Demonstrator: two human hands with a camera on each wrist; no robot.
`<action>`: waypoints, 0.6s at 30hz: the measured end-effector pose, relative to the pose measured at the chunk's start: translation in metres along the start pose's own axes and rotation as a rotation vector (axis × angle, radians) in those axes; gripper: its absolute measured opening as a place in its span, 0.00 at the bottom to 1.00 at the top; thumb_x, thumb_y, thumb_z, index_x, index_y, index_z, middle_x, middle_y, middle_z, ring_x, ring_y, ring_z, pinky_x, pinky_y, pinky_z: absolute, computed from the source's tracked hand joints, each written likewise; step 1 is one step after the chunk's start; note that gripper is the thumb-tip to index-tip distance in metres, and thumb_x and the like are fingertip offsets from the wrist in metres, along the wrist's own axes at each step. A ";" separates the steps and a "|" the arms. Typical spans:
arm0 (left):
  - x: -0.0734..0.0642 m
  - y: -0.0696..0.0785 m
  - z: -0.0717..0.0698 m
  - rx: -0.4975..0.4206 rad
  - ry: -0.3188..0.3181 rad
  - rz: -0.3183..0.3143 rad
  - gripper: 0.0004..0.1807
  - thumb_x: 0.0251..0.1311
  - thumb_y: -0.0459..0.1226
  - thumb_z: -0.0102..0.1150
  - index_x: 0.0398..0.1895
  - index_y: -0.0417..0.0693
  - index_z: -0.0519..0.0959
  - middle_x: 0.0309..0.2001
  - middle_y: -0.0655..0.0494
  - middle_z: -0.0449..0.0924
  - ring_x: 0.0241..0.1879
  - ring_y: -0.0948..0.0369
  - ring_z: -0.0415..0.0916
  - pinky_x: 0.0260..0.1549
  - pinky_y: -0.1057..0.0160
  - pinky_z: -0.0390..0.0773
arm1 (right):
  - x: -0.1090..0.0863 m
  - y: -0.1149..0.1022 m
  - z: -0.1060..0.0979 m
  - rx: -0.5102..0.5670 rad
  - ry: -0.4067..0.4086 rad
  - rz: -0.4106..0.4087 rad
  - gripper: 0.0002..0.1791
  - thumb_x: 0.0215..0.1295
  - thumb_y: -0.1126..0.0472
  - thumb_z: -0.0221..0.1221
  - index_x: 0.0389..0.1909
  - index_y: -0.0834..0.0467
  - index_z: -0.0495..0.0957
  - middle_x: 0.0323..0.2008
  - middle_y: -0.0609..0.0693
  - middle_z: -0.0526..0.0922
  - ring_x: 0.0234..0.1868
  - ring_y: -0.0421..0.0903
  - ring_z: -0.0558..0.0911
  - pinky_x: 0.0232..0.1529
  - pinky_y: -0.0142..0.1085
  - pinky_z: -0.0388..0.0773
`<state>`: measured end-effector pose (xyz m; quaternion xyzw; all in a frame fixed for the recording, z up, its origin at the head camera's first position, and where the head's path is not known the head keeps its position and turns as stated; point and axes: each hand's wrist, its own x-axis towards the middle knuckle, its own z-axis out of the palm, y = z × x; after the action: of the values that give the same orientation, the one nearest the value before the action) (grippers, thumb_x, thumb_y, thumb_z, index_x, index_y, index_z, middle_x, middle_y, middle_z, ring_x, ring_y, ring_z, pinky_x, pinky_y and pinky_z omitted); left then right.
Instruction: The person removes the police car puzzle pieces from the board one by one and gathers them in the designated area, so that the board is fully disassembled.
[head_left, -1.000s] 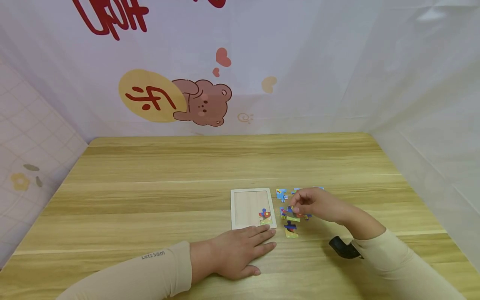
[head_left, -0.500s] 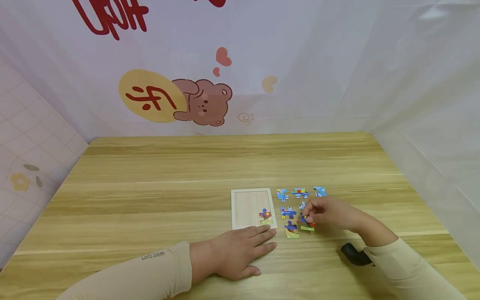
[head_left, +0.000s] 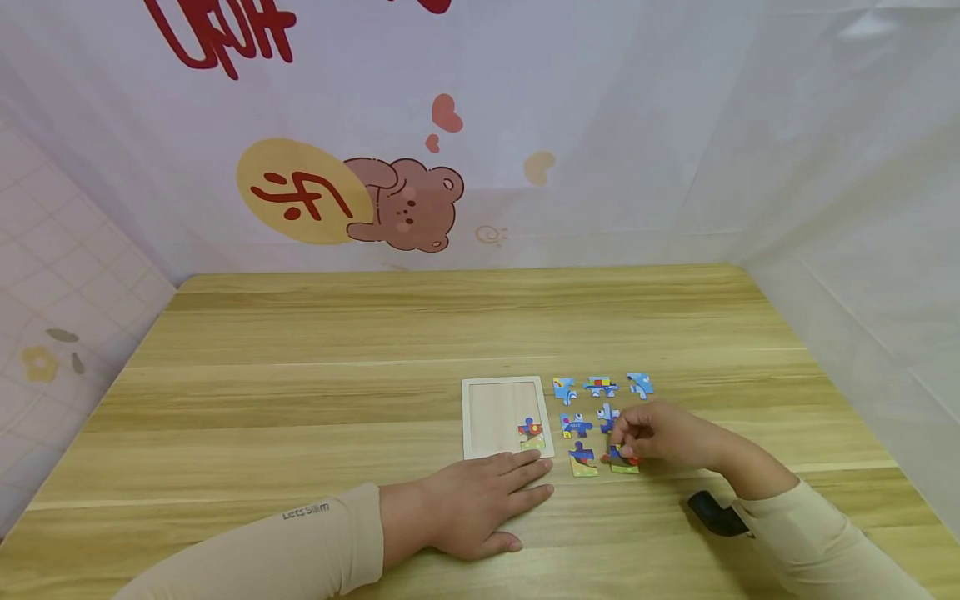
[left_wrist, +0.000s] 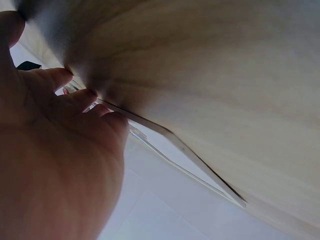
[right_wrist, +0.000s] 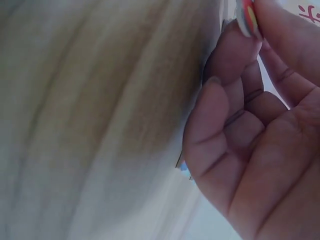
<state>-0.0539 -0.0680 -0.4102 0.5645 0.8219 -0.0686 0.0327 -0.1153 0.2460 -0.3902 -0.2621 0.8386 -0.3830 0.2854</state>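
Note:
My left hand point(head_left: 483, 504) lies flat with straight fingers, its fingertips at the near edge of a pale wooden puzzle tray point(head_left: 466, 421). One jigsaw piece point(head_left: 532, 433), red and blue with a green bottom, sits in the tray's near right corner. To the right, my right hand point(head_left: 671, 433) pinches another puzzle piece point(head_left: 624, 464) between thumb and finger, low over the tabletop or on it. In the right wrist view, only the edge of that held piece point(right_wrist: 246, 19) shows. The left wrist view catches the tray's rim point(left_wrist: 200, 167) beyond the left hand's fingers.
Several loose pieces lie right of the tray: a light blue one point(head_left: 564, 390), one with red and yellow blocks point(head_left: 602, 386), a blue corner point(head_left: 640, 384), two blue ones point(head_left: 576, 426) in the middle, and a green-bottomed one point(head_left: 582, 460). A white curtain point(head_left: 600, 208) stands behind the table.
The right hand has carried its pinched piece right and towards the near side, beside the green-bottomed loose piece. More loose pieces are uncovered. The left hand has stayed still.

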 end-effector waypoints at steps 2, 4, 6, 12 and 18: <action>0.000 0.000 0.000 0.003 0.000 0.000 0.34 0.71 0.58 0.36 0.75 0.54 0.58 0.75 0.53 0.51 0.74 0.57 0.49 0.68 0.64 0.54 | 0.000 -0.001 0.001 -0.008 0.001 -0.006 0.03 0.64 0.70 0.58 0.32 0.61 0.78 0.25 0.42 0.74 0.27 0.34 0.70 0.29 0.29 0.69; 0.000 0.000 0.000 0.006 -0.001 0.000 0.34 0.71 0.58 0.36 0.75 0.54 0.58 0.75 0.53 0.51 0.74 0.57 0.49 0.68 0.65 0.54 | 0.000 -0.001 0.001 -0.033 0.006 -0.012 0.03 0.63 0.70 0.58 0.32 0.60 0.78 0.24 0.41 0.73 0.27 0.34 0.69 0.29 0.29 0.69; 0.000 0.000 0.000 0.009 0.001 0.001 0.34 0.71 0.58 0.36 0.75 0.53 0.58 0.75 0.53 0.51 0.74 0.57 0.49 0.68 0.65 0.54 | 0.001 0.000 0.002 -0.053 0.012 -0.012 0.03 0.63 0.70 0.58 0.32 0.60 0.78 0.24 0.41 0.73 0.26 0.34 0.69 0.28 0.29 0.68; 0.000 0.000 0.000 0.015 0.005 0.004 0.34 0.71 0.58 0.36 0.74 0.53 0.58 0.75 0.53 0.52 0.74 0.57 0.49 0.68 0.65 0.54 | 0.003 -0.002 0.004 -0.147 0.052 0.022 0.04 0.61 0.68 0.61 0.30 0.56 0.80 0.27 0.40 0.76 0.27 0.33 0.69 0.28 0.29 0.69; 0.000 0.000 0.000 0.015 0.003 0.001 0.34 0.70 0.58 0.36 0.75 0.54 0.58 0.75 0.53 0.52 0.74 0.57 0.49 0.68 0.65 0.54 | 0.004 -0.005 0.007 -0.225 0.085 0.063 0.06 0.60 0.69 0.62 0.28 0.54 0.80 0.26 0.39 0.77 0.27 0.34 0.69 0.29 0.30 0.70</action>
<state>-0.0538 -0.0680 -0.4106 0.5651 0.8213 -0.0736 0.0272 -0.1118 0.2371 -0.3912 -0.2496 0.8953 -0.2882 0.2303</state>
